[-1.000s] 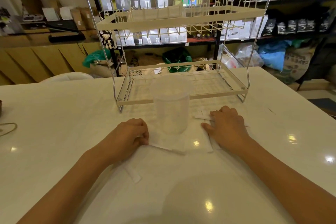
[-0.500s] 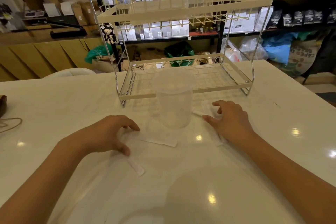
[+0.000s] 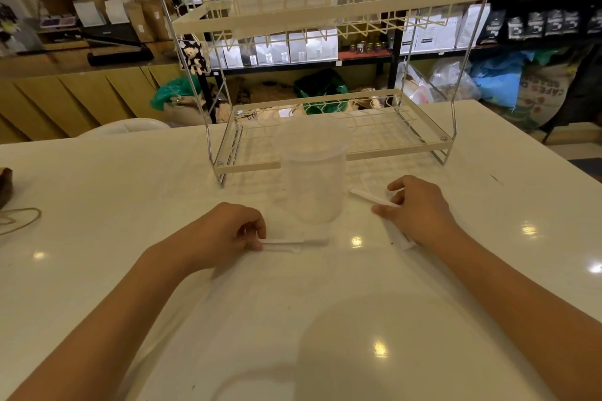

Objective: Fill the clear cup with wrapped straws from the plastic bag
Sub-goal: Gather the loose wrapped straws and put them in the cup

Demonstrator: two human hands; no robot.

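Observation:
The clear cup (image 3: 311,179) stands upright on the white table (image 3: 97,192), in front of the wire rack. My left hand (image 3: 224,234) rests on the table left of the cup, fingers pinched on one end of a wrapped straw (image 3: 293,242) that lies flat toward the cup's base. My right hand (image 3: 420,208) is right of the cup, fingers curled on another wrapped straw (image 3: 371,198) pointing toward the cup; a further wrapper (image 3: 399,236) sticks out under its palm. I cannot make out a plastic bag among the pale wrappers.
A two-tier cream wire rack (image 3: 325,143) stands just behind the cup. A cord (image 3: 19,218) and a dark object (image 3: 5,185) lie at the table's left edge. Shelves with bags and boxes fill the background.
My left hand drew back from the cup, then closed on a straw in front of it. My right hand shifted slightly and curled around a straw beside the cup.

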